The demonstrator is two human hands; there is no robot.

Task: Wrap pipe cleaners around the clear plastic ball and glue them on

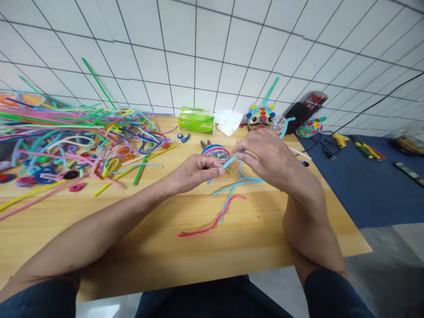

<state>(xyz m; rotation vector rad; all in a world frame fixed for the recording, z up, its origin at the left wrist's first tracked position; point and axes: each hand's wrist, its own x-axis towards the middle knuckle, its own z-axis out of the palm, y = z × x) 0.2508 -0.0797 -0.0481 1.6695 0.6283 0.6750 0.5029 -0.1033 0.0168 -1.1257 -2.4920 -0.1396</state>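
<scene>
While left hand (200, 173) and right hand (270, 154) pinch blue strip (229, 162), pink strand (202, 232) overlaps loose blue strand (229, 194), tissue box (196, 121) beyond.

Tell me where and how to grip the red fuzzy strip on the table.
Pinch the red fuzzy strip near its near-left end, probably from above and the left: that stretch is thin, nearly straight and lies on bare tabletop, while farther up it bends and runs across a blue strip.
</scene>
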